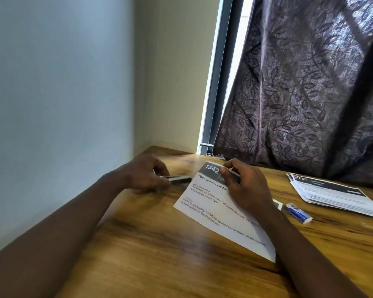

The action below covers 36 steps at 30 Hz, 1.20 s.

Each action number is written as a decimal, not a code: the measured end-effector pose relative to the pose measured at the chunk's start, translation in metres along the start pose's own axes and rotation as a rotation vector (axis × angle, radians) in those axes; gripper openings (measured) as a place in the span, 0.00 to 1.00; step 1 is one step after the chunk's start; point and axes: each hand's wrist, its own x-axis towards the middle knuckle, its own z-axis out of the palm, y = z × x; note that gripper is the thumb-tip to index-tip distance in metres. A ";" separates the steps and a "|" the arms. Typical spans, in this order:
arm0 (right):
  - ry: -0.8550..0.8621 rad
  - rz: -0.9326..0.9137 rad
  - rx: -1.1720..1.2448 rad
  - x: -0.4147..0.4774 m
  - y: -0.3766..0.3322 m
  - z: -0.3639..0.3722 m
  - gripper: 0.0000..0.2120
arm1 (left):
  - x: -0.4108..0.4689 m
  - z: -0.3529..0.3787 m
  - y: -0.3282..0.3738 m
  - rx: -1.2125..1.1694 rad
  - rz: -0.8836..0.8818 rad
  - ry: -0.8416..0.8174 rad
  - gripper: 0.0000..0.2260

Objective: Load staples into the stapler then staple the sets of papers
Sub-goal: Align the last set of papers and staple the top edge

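Wooden table (159, 244) lies nearest. Across it the right hand (248, 188) reaches in from the lower right and rests on the set of papers (211, 209), wrist bent, fingers curled, thumb and forefinger pinching its top edge by the dark header. The left hand (144, 174), knuckles up, curls its fingers round the stapler (180, 179), whose nose sits just beside the sheet's top left corner, low over the wood. Right of the papers lies a blue staple box (297, 212). Farther off, a fanned stack of papers (332, 195) sits below the dark curtain (310, 93).
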 end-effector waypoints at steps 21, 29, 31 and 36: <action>-0.265 -0.141 0.035 -0.013 -0.033 0.029 0.08 | 0.003 0.017 0.017 -1.153 -0.264 0.006 0.09; -0.228 -0.203 0.053 -0.013 -0.039 0.029 0.08 | 0.002 0.018 0.020 -0.930 -0.239 -0.068 0.13; -0.230 -0.219 0.046 -0.013 -0.041 0.029 0.08 | 0.001 0.018 0.020 -0.902 -0.232 -0.099 0.15; -0.235 -0.238 -0.008 -0.011 -0.042 0.030 0.09 | 0.000 0.015 0.020 -0.881 -0.230 -0.151 0.20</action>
